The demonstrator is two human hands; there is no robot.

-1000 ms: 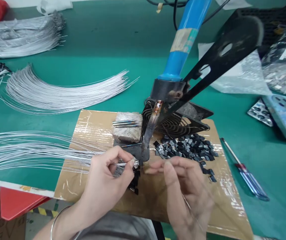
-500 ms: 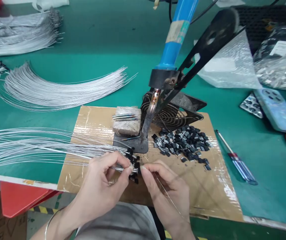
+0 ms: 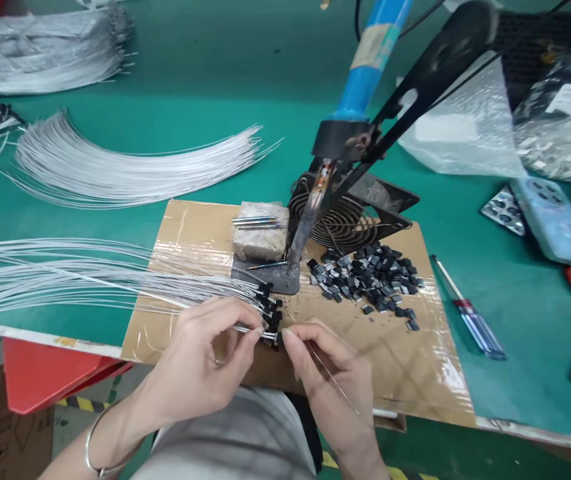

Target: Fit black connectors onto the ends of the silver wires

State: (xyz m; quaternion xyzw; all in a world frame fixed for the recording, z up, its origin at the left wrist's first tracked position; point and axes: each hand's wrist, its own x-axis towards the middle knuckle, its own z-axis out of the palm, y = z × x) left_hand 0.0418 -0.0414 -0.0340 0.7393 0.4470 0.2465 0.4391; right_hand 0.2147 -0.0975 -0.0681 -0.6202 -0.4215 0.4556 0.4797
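My left hand [image 3: 220, 353] is closed, thumb and forefinger pinching a pale wire [image 3: 238, 327] close to its tip. Facing it, my right hand [image 3: 330, 373] pinches a small black connector piece [image 3: 280, 338] that meets the wire tip. A thin strand that looks like solder wire [image 3: 335, 381] runs through the right hand's fingers. Beyond my left fingertips lie several wires [image 3: 205, 283] with black connectors [image 3: 271, 303] on their ends. A soldering iron [image 3: 310, 217] in a clamp points down just past my hands. Its tip is apart from the pinched pieces.
A pile of black connector pieces [image 3: 370, 277] lies right on the cardboard [image 3: 415, 373]. Behind stand a fan [image 3: 345, 220] and a block [image 3: 260, 240] with thin rods. A wire bundle [image 3: 140, 173] lies back left. A screwdriver [image 3: 475, 320] and phone [image 3: 555, 220] lie right.
The camera view has shifted slightly, so the bench appears a little higher. Both hands keep their pinches and stay close together at the wire tip.
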